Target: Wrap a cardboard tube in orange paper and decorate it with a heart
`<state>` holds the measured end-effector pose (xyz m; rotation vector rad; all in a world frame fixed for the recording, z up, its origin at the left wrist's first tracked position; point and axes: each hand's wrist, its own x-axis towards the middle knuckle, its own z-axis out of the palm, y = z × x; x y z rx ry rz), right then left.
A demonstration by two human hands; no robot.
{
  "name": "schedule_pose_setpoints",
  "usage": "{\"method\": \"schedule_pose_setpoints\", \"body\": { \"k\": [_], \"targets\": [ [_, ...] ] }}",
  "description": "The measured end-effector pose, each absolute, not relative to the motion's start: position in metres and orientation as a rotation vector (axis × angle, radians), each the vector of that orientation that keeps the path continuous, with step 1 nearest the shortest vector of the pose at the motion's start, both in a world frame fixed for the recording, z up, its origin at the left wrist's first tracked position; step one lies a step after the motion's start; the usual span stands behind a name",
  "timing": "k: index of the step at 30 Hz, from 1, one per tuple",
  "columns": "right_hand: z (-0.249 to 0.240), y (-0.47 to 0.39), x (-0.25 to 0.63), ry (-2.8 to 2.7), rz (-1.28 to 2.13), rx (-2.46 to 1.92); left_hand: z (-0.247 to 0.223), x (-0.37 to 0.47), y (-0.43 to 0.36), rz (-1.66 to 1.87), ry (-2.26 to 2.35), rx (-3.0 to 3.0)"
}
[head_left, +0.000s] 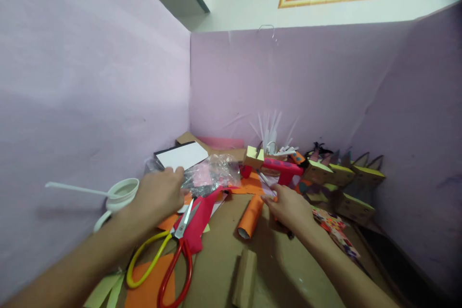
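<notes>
Clock centred on orange tube, lying on cardboard. Right hand at 3 o'clock, fingertips just beside tube, by white stick at 1; cannot tell if grasping it. Left hand at 9, fingers curled near plastic at 11; grip likewise unclear. Scissors at 8, blades parted: best keep left fingers clear. Touch tube lightly; likely dents, rolls.

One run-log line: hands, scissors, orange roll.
left hand: by clear plastic, grip unclear | right hand: near orange roll, grip unclear | scissors: blades parted, over red sheet | orange roll: lying on cardboard
</notes>
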<state>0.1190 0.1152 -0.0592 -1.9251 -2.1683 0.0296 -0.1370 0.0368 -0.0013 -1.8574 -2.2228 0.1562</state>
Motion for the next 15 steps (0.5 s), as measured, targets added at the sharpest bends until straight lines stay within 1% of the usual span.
{"method": "schedule_pose_setpoints", "body": {
  "k": [3,7,11,15],
  "targets": [
    [-0.056,0.112,0.100,-2.230,0.055,-1.816,0.004,-0.155,0.081,0.303,-2.199,-1.942],
    [-0.058,0.101,0.082,-2.318,0.118,-1.689,-0.026,-0.165,0.116,0.472,-2.218,-1.980],
    [-0.060,0.094,0.086,-2.372,0.150,-1.621,-0.047,-0.181,0.134,0.432,-2.172,-2.086],
    [-0.061,0.089,0.098,-2.364,0.167,-1.586,-0.045,-0.197,0.157,0.241,-2.236,-2.084]
  ]
}}
